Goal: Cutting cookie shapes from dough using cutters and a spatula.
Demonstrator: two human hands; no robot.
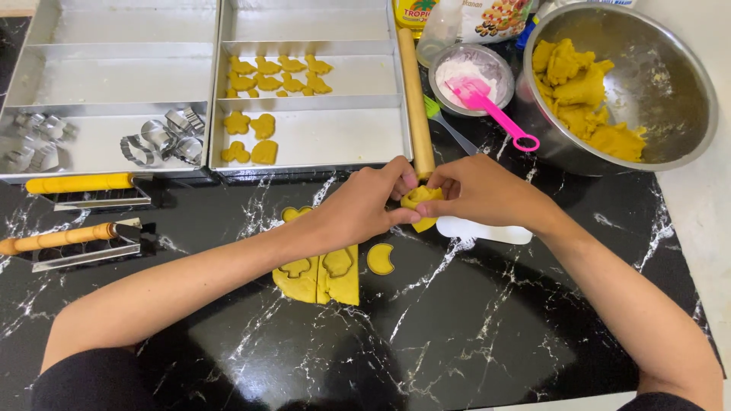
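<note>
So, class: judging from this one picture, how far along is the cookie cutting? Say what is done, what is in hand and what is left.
Done: cut yellow shapes lie in two compartments of the right-hand tray. In hand: the left hand and right hand pinch a piece of dough between them. Left: the rolled slab holds cut shapes not lifted out, the left tray holds no cookies, and dough lumps sit in the steel bowl.

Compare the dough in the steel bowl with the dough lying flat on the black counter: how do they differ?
The dough in the steel bowl is piled in rough lumps; the flat dough on the counter is rolled thin. The flat dough has shapes cut into it; the bowl dough has none. The bowl dough is the larger amount. Both are yellow.
</note>
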